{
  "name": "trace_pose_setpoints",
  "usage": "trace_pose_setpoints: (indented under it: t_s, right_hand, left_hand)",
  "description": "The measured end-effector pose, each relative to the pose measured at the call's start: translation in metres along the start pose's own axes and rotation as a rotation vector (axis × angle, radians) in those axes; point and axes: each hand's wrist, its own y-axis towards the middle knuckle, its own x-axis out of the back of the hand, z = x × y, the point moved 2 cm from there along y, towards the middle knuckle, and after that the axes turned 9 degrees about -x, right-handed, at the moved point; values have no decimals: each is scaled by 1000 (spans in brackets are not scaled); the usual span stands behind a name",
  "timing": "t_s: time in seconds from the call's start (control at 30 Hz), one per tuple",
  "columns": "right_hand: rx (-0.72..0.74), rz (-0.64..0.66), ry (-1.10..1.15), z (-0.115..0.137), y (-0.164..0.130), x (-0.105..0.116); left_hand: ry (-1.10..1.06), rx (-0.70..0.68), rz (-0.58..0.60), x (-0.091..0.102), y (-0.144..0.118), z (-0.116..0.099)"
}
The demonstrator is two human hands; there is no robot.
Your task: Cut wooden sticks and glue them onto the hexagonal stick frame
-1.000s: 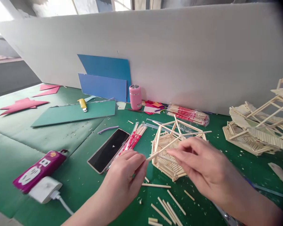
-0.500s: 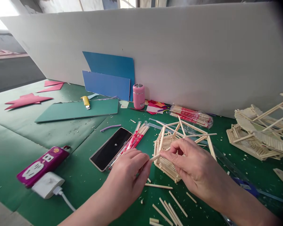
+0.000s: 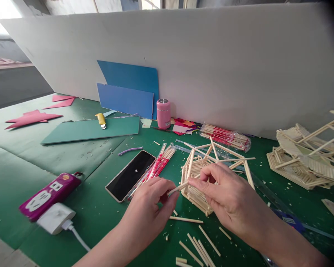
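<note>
A thin wooden stick (image 3: 180, 187) runs between my two hands in front of a small frame built from wooden sticks (image 3: 192, 163). With thumb and forefinger, my right hand (image 3: 228, 196) pinches one end of it, covering part of the frame's near side. Around the other end are the thumb and forefinger of my left hand (image 3: 153, 202); a pale tip shows between them. Below my hands lie several loose cut sticks (image 3: 200, 246). Bundled sticks in a red-and-clear wrapper (image 3: 163, 159) sit beyond my left hand.
A phone (image 3: 132, 176) lies left of the bundle. Farther left are a purple power strip (image 3: 50, 194) with a white charger (image 3: 56, 218), and a yellow cutter (image 3: 101, 120) on a green board (image 3: 72, 131). A pink flask (image 3: 163, 114) stands at the back. Another stick structure (image 3: 303, 163) is at right.
The fingers of my left hand have parted slightly and shifted, so more of the stick's left end shows. My right hand keeps its pinch almost unmoved.
</note>
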Motion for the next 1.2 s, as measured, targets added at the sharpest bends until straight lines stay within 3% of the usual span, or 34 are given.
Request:
trace_pose_setpoints:
  t_s: [0.37,0.73,1.2]
  right_hand:
    - [-14,8,-37,1,0,0]
    - [-13,8,-23,2,0,1]
    - [-21,7,33,1,-1,0]
  left_hand:
    - [15,-3,-30,-3,1,0]
    - [25,-143,-146,-2,-1,-4]
    - [46,-183,-134,-2,-2,-3]
